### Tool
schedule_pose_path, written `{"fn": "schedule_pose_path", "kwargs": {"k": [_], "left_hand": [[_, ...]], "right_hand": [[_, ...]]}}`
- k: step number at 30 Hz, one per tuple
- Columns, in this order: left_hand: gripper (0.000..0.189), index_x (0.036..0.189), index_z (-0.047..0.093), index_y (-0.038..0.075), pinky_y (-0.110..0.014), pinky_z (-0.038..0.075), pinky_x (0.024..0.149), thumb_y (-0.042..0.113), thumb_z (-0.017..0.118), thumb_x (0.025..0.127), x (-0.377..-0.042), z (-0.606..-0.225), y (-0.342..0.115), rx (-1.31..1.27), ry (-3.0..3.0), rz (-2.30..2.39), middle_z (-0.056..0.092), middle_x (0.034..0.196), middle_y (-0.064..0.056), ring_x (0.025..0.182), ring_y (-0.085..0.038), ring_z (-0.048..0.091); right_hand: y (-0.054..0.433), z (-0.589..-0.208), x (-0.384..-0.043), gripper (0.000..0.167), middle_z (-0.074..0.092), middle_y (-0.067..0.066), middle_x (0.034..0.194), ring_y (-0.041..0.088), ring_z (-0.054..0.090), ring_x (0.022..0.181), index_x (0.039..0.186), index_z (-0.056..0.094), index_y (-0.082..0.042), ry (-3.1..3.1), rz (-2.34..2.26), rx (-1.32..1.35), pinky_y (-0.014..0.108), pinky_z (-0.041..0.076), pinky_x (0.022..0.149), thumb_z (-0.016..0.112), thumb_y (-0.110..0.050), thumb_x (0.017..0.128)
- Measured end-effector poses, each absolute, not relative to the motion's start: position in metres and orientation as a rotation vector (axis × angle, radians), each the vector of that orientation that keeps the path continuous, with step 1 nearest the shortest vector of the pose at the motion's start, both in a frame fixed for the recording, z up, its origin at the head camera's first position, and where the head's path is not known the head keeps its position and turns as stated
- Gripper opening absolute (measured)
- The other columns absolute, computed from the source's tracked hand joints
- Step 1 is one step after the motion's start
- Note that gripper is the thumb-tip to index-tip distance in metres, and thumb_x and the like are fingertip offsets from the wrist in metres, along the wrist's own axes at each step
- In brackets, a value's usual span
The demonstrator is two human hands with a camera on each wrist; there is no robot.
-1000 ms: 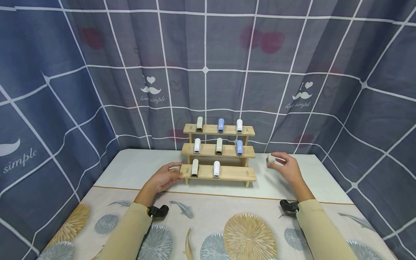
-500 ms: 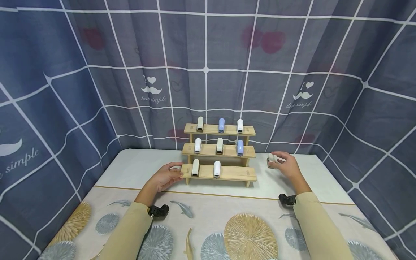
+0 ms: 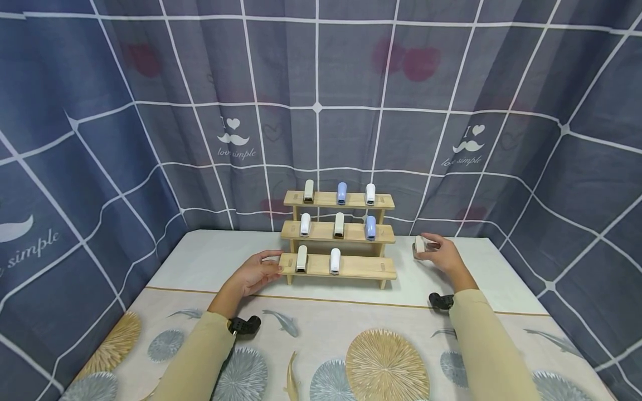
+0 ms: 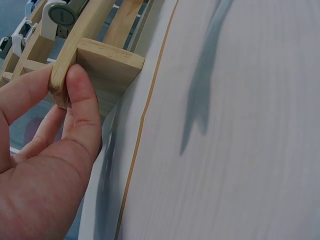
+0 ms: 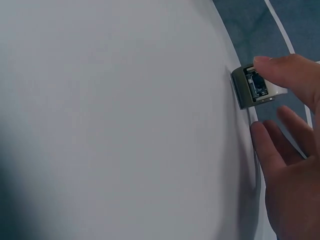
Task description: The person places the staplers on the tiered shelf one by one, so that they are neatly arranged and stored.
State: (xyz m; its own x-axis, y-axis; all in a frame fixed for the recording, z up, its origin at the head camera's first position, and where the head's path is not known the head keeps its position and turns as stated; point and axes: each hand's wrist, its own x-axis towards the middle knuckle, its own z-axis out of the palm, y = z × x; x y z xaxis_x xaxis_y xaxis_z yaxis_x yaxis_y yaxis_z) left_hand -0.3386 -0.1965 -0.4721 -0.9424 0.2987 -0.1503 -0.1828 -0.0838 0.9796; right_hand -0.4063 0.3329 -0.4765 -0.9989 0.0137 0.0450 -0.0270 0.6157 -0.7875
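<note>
My left hand (image 3: 258,273) pinches the left end of the bottom shelf of a three-step wooden display stand (image 3: 362,266), thumb and fingers on either face of the board in the left wrist view. Over on the right, my right hand (image 3: 443,257) is around a small cream stapler (image 3: 419,245) standing upright on the white tabletop. In the right wrist view its thumb overlaps the stapler (image 5: 250,90), while the straight fingers (image 5: 267,150) show a gap from it. On the bottom shelf sit a cream stapler (image 3: 301,259) and a white stapler (image 3: 335,260).
The middle shelf bears a white stapler (image 3: 305,225), a cream one and a blue stapler (image 3: 370,228). Cream, blue and white staplers line the top shelf (image 3: 325,199). A checked curtain (image 3: 281,133) rises behind and at both sides. A patterned cloth (image 3: 321,328) covers the front.
The right hand's stapler has gone from tilted to upright on the tabletop, and the right forearm has shifted slightly left. The left hand keeps its hold on the stand.
</note>
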Motion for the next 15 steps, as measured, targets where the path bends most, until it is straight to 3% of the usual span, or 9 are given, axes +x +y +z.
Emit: {"fn": "schedule_pose_path", "kwargs": {"k": [11, 15], "left_hand": [[0.063, 0.153, 0.031, -0.007, -0.025, 0.06, 0.086, -0.009, 0.059, 0.097, -0.3401, -0.4749, -0.1967, 0.125, 1.89, 2.085, 0.066, 0.11, -0.008, 0.094, -0.012, 0.069], [0.063, 0.154, 0.031, -0.007, -0.025, 0.06, 0.087, -0.008, 0.059, 0.097, -0.3401, -0.4741, -0.1968, 0.121, 1.883, 2.088, 0.066, 0.112, -0.009, 0.094, -0.012, 0.069]], "right_hand": [[0.3326, -0.4727, -0.4101, 0.08, 0.047, 0.026, 0.154, 0.045, 0.05, 0.137, 0.154, 0.043, -0.003, -2.792, 1.439, 0.025, 0.058, 0.044, 0.113, 0.083, -0.011, 0.085], [0.3316, -0.4715, -0.4109, 0.083, 0.042, 0.028, 0.156, 0.046, 0.05, 0.138, 0.155, 0.039, 0.0, -2.798, 1.461, 0.033, 0.058, 0.045, 0.112, 0.082, -0.009, 0.085]]}}
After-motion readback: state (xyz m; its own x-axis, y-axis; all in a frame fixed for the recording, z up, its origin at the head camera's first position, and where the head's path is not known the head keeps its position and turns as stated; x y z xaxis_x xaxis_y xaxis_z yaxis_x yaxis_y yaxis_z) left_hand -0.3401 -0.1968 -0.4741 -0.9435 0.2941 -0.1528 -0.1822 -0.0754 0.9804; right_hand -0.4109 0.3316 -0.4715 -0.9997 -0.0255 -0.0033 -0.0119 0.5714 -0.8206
